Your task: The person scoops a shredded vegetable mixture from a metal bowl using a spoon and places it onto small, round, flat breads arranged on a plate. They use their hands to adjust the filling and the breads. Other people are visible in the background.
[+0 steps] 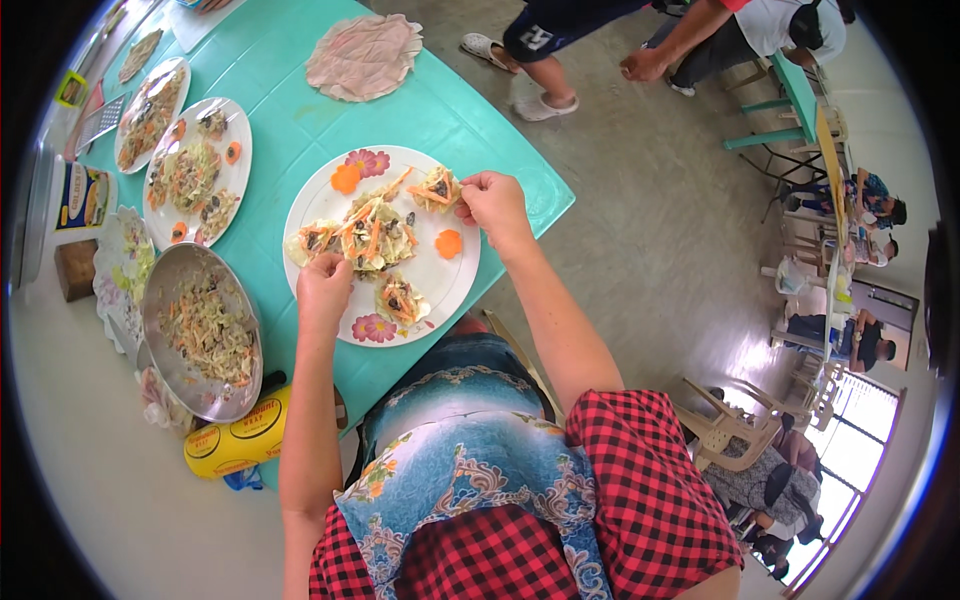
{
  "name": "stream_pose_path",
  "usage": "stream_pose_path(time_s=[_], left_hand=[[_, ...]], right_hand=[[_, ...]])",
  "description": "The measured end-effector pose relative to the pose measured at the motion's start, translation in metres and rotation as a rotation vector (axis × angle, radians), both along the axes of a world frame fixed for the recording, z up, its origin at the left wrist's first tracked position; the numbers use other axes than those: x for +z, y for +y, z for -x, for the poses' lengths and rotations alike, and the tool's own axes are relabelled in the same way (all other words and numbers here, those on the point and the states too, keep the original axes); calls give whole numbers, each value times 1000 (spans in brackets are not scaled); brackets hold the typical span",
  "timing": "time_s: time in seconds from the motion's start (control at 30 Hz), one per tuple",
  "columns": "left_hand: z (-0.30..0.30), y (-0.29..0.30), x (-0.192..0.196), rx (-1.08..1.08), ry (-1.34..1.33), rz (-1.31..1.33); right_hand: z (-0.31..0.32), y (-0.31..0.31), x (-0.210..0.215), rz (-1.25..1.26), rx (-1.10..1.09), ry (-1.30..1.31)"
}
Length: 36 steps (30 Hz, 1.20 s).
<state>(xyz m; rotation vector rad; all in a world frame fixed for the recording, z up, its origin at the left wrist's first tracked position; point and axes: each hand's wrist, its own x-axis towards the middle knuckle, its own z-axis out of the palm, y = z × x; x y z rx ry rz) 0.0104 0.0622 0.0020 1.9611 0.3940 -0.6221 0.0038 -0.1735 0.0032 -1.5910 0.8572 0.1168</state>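
A round white plate (448,283) with printed pink flowers is before me on the green table. At its middle lies a heap of shredded vegetables (376,232) with carrot strips and dark pieces. Small leaf cups with the same filling surround it. My right hand (497,208) is closed, its fingertips pinching the edge of the right leaf cup (436,188). Over the plate's left side, my left hand (325,287) is closed beside the left leaf cup (313,240); its fingertips hide whatever they hold. A third leaf cup (401,300) sits nearer me. Flower-cut carrot slices (448,243) lie on the plate.
A metal bowl (168,350) of vegetable mix stands at left, near a yellow roll box (240,436). Beyond are two filled plates (238,128), a grater (101,124) and a pinkish cloth (363,57). People stand past the table (480,110); a chair (735,430) is at right.
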Motion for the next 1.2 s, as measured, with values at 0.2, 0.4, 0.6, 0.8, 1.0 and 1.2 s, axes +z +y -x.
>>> stream_pose_path(time_s=[0.2, 0.4, 0.6, 0.8, 1.0, 1.2], left_hand=[[2, 4, -9, -31, -63, -47], [6, 3, 3, -123, -195, -220], [18, -17, 59, -400, -475, -481], [-5, -27, 98, -465, -777, -258], [-2, -13, 155, -324, -1028, -194], [13, 115, 168, -104, -941, -502]], right_hand=[[0, 1, 1, 11, 10, 3], [-1, 1, 0, 14, 18, -12], [2, -3, 0, 2, -1, -16], [2, -4, -12, 89, 32, -55], [2, -5, -18, 96, 94, -74], [1, -3, -12, 1, 9, -67]])
